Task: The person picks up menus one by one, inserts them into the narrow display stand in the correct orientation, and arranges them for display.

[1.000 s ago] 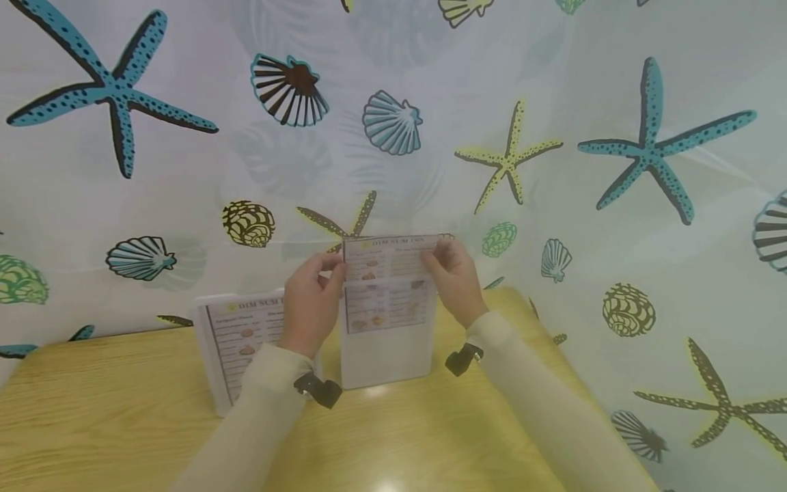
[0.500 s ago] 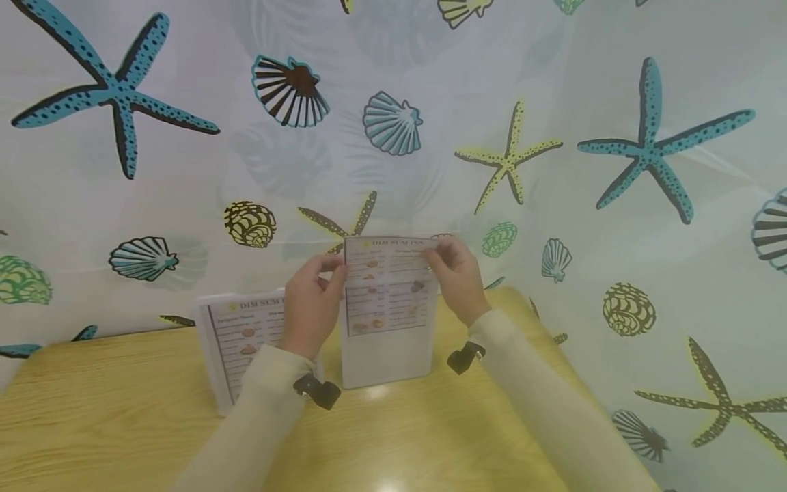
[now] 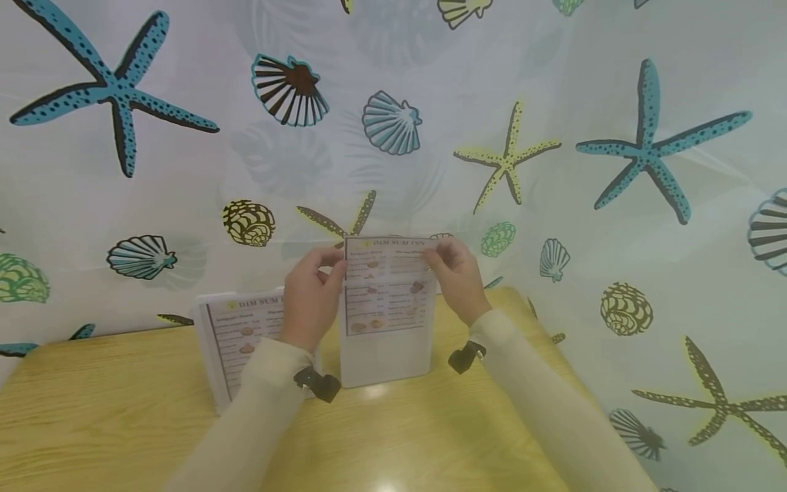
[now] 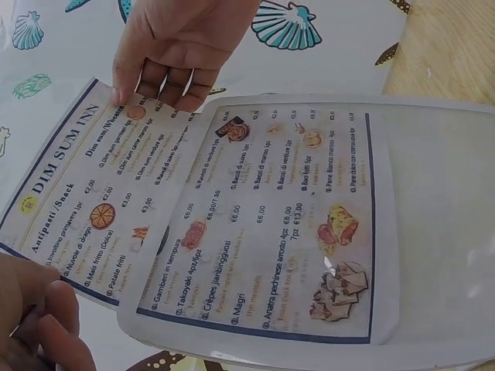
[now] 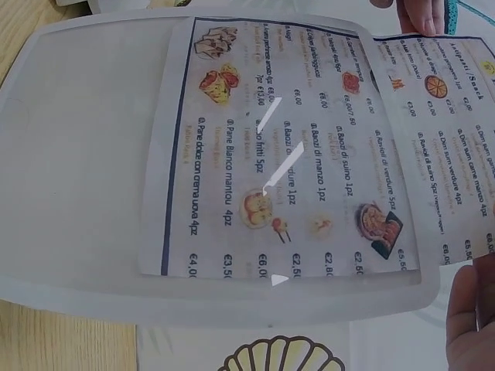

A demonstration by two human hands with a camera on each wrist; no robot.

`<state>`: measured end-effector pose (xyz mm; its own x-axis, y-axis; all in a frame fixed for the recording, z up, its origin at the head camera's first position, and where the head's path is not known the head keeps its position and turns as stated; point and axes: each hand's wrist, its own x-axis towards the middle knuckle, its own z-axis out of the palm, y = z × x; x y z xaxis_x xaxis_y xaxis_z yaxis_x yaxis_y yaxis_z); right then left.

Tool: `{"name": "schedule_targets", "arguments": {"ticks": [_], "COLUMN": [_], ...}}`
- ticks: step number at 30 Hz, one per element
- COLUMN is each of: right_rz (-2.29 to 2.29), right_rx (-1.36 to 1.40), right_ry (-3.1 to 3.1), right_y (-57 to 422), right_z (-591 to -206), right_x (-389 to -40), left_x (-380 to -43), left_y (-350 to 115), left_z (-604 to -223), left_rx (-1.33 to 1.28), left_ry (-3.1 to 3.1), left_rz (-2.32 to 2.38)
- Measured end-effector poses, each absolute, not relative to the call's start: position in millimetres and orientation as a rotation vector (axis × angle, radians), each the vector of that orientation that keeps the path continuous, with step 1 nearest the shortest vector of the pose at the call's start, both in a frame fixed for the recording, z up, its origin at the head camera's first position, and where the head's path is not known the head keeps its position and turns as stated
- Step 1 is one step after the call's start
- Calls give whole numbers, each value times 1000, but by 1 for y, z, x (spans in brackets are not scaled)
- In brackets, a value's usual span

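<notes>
A printed menu sheet (image 3: pixel 387 304) headed "DIM SUM INN" sits partly inside a clear plastic sign holder (image 3: pixel 386 361) that stands upright on the table. Its heading end sticks out beyond the holder's top rim. My left hand (image 3: pixel 311 297) pinches the sheet's left edge near the top between thumb and fingers. Opposite it, my right hand (image 3: pixel 458 280) pinches the upper right edge. Through the clear front in the left wrist view, the tucked-in part of the menu sheet (image 4: pixel 255 232) shows, with a bare stretch of holder (image 4: pixel 437 232) past its lower border.
Another holder with a like menu (image 3: pixel 236 335) stands to the left, partly behind my left forearm. The wooden table (image 3: pixel 381 437) meets a curtain (image 3: pixel 418 191) printed with shells and starfish at the back and right. Each wrist wears a black camera.
The upper part of the menu sheet, bent at the holder's rim a second ago, now lies more in line with the lower part. Both hands have kept nearly the same place.
</notes>
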<state>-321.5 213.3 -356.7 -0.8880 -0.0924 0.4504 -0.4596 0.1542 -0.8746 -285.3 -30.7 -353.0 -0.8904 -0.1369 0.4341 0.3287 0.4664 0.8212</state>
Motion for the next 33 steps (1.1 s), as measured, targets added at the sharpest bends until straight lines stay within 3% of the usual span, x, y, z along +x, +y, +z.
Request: {"name": "schedule_targets", "arguments": {"ticks": [33], "right_rz": [1696], "right_rx": [496], "right_ry": [-2319], "right_y": [222], "right_z": [-370], "right_x": [-323], "left_x": [-289], "left_y": [-31], "left_z": [-355], "left_rx": [-234], "left_ry": [-2289], "left_rz": [-1343]}}
